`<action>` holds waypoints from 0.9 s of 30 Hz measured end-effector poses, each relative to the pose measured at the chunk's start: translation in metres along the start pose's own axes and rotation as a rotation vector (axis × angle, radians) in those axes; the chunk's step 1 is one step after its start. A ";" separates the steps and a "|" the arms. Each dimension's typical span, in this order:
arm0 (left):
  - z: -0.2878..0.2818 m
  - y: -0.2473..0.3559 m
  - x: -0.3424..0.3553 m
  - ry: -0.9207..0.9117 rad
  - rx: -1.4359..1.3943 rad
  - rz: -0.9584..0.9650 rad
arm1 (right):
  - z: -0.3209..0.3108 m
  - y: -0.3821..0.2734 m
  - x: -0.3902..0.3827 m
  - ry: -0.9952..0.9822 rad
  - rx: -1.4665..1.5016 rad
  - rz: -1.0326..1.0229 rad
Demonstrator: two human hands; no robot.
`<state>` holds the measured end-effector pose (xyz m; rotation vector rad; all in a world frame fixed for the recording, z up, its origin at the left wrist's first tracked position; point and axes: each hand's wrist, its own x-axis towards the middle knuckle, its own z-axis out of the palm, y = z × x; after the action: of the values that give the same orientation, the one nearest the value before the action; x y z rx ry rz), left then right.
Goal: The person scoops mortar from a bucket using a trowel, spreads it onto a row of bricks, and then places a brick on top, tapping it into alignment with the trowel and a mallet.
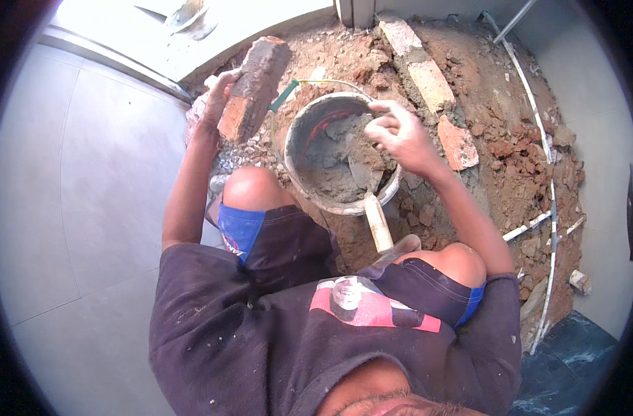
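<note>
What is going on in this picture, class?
A crouching person holds a worn red clay brick upright in the left hand. The right hand reaches into a round grey bucket of wet grey mortar, where a trowel with a pale wooden handle rests. Around lie red-brown rubble and a row of mortared bricks, bordered by white pipes.

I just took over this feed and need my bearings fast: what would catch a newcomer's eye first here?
First the round bucket of grey mortar at the centre, with the right hand reaching into it and a trowel leaning on its near rim. Next, the left hand holding up a worn red brick to the bucket's left. Behind lies reddish rubble with a short row of laid bricks.
</note>
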<state>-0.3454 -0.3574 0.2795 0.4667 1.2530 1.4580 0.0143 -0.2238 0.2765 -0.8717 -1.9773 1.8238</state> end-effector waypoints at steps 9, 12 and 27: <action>0.117 0.053 -0.006 -0.263 0.070 0.122 | 0.023 -0.065 0.000 -0.056 0.044 -0.260; 0.167 0.053 0.008 -0.455 0.106 0.119 | 0.011 -0.077 -0.006 0.088 0.203 -0.532; 0.326 -0.111 0.036 -0.735 1.239 0.288 | -0.174 0.142 -0.194 0.831 -0.453 -0.191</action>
<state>-0.0357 -0.2019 0.2890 1.8605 1.3464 0.4164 0.2996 -0.2073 0.1955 -1.2480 -1.8060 0.7005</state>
